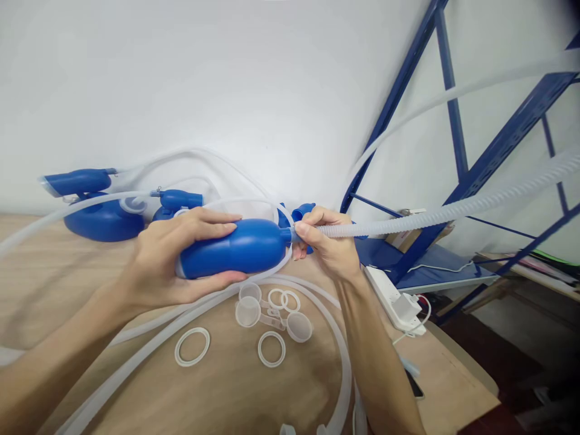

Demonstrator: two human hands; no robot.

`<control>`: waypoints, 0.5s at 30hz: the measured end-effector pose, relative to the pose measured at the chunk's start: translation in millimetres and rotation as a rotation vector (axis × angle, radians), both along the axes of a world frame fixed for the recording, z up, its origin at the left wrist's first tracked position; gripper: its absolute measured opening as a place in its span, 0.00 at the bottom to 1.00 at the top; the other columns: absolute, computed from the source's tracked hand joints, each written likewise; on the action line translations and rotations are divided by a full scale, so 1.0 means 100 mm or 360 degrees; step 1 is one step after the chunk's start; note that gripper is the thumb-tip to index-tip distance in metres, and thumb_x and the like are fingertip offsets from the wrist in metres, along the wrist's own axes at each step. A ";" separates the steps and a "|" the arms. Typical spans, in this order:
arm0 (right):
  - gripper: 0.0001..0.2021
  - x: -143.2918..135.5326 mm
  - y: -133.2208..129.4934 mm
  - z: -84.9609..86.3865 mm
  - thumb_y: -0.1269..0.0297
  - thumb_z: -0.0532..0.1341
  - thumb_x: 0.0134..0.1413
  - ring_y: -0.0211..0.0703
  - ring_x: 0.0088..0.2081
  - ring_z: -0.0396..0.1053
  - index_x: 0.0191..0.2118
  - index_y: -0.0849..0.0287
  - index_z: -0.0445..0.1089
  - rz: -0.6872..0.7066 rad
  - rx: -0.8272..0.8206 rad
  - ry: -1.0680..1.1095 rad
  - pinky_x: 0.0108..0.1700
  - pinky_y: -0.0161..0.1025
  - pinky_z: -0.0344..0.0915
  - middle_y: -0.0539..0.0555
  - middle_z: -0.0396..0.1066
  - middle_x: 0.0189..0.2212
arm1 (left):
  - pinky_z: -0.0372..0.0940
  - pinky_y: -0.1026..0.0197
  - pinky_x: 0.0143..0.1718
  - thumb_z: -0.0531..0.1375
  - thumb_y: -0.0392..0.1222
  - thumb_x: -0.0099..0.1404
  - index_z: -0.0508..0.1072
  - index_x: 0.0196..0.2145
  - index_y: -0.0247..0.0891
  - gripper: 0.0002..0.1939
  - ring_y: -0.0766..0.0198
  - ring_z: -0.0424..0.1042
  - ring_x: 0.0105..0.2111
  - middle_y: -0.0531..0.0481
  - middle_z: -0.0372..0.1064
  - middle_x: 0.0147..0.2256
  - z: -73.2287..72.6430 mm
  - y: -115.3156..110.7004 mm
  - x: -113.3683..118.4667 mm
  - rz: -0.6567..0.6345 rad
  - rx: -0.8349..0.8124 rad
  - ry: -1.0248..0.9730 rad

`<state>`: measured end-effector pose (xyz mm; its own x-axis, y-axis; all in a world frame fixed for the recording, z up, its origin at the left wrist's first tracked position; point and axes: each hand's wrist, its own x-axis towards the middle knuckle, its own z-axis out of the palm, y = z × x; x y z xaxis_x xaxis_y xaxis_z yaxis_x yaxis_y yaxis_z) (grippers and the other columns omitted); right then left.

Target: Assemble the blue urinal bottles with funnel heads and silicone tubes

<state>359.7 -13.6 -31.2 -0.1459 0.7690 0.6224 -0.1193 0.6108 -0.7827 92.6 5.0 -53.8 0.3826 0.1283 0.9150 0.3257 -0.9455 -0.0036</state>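
My left hand (185, 257) is wrapped around a blue bottle-shaped plastic body (254, 244), held lengthwise above the table. At its right end a narrow neck meets a ribbed translucent hose (385, 225). My right hand (333, 241) is closed around the hose end, thumb and fingers right by the neck. How far the hose sits on the neck is hidden by my fingers. From there the hose runs off to the upper right. Under my hands lie several white rings (192, 347) and clear plastic caps (248, 311) joined by straps.
More blue plastic units (104, 217) with hoses stand by the wall at left. A smooth white hose (335, 338) loops across the wooden table (217, 399). At right are a white power strip (394, 302), a dark phone (414, 383) and blue metal shelving (448, 90).
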 end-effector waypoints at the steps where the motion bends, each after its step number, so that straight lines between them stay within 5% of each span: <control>1: 0.18 0.01 0.00 0.00 0.54 0.77 0.52 0.37 0.17 0.72 0.25 0.58 0.72 0.0002 -0.0003 -0.0010 0.18 0.30 0.69 0.47 0.75 0.17 | 0.80 0.49 0.47 0.77 0.45 0.58 0.76 0.50 0.48 0.24 0.48 0.83 0.48 0.44 0.82 0.51 0.00 -0.02 0.00 0.0045 0.0161 0.0040; 4: 0.20 0.04 0.03 -0.02 0.50 0.75 0.54 0.37 0.16 0.72 0.25 0.58 0.72 -0.0005 -0.0011 -0.0038 0.18 0.31 0.69 0.48 0.74 0.17 | 0.81 0.51 0.44 0.77 0.43 0.59 0.76 0.50 0.50 0.24 0.51 0.84 0.45 0.44 0.81 0.54 0.02 -0.07 0.01 0.0149 0.0476 0.0124; 8: 0.20 0.08 0.07 -0.05 0.46 0.75 0.53 0.37 0.18 0.72 0.29 0.58 0.74 0.0017 0.0030 -0.0019 0.19 0.32 0.70 0.47 0.75 0.18 | 0.82 0.49 0.44 0.77 0.49 0.57 0.78 0.48 0.53 0.22 0.49 0.84 0.45 0.48 0.82 0.50 0.08 -0.11 0.01 0.0125 0.0162 0.0042; 15: 0.20 0.09 0.13 -0.03 0.51 0.80 0.45 0.33 0.18 0.68 0.29 0.57 0.72 -0.0006 0.0123 0.0105 0.20 0.31 0.67 0.44 0.72 0.21 | 0.78 0.50 0.43 0.75 0.46 0.57 0.80 0.46 0.50 0.19 0.51 0.83 0.41 0.50 0.83 0.43 0.12 -0.04 -0.04 -0.0026 -0.0129 -0.0167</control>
<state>368.9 -0.1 -34.1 -0.1001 0.7187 0.6880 -0.1664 0.6697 -0.7238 88.2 0.9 -41.5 0.2879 0.1978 0.9370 0.3047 -0.9465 0.1062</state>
